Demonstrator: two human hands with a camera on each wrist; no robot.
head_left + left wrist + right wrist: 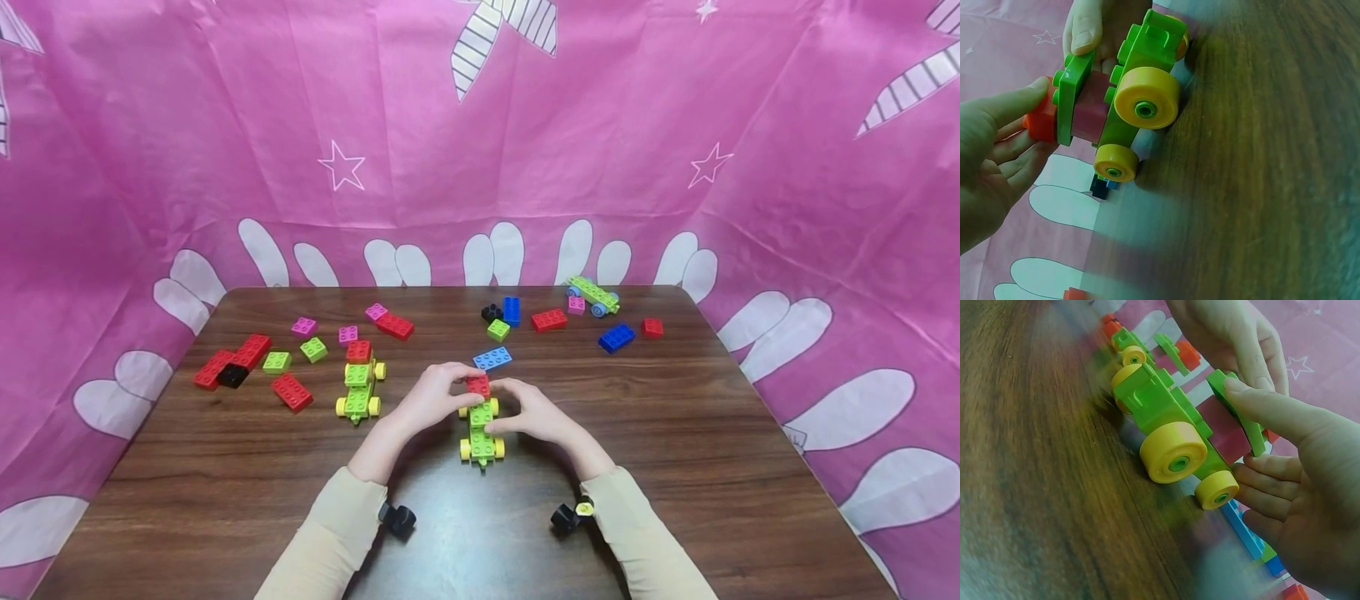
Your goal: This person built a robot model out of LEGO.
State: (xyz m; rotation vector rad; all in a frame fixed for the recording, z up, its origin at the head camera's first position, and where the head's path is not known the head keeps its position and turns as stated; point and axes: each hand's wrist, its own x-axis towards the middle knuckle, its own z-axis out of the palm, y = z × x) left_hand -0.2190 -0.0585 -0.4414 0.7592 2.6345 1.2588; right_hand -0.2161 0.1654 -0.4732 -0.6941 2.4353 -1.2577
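Head view: the green wheeled car (481, 432) stands at centre frame on the counter (675, 467), its long axis running up and down the picture. The left hand (433, 398) and right hand (534, 414) flank its upper end, equally near, both pinching there around the red brick (477, 385).

Left wrist view: left fingers (1007, 109) press the red brick at mid left.

Right wrist view: the right thumb (1272, 412) presses the green plate (1238, 412).

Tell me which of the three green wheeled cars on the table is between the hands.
The yellow-wheeled car at the near centre; both hands grip it. Another yellow-wheeled car sits untouched to its left, and the blue-wheeled one lies at the back.
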